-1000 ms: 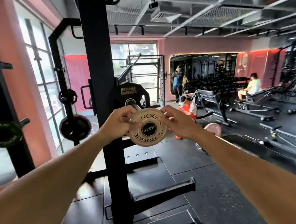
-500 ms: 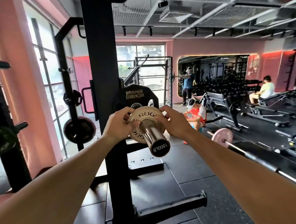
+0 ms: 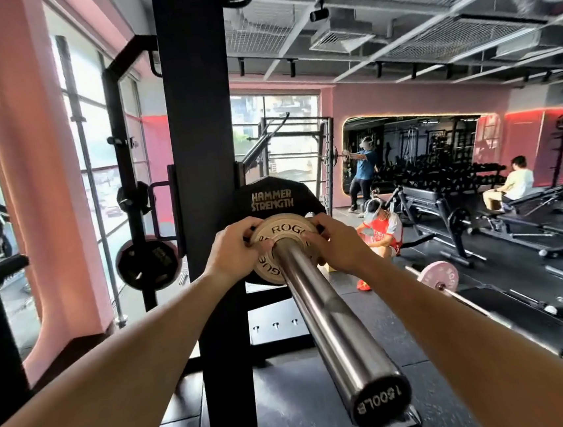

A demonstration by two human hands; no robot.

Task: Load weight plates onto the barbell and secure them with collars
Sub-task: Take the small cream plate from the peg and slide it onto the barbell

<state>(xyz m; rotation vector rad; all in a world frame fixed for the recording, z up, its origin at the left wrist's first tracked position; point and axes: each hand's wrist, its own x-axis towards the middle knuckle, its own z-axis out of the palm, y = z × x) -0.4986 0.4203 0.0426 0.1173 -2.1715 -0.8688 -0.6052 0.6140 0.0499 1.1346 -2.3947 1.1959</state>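
Farther along the barbell sleeve (image 3: 332,325) than half a second ago, the small tan plate (image 3: 280,237) now sits against the black plate (image 3: 271,197) behind it. Left hand (image 3: 234,250) and right hand (image 3: 336,242) grip its opposite rims, fingers curled over, hiding the rim and part of its lettering.

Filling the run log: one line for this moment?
both hands grip small plate | plate on barbell sleeve | against black plate | collar absent
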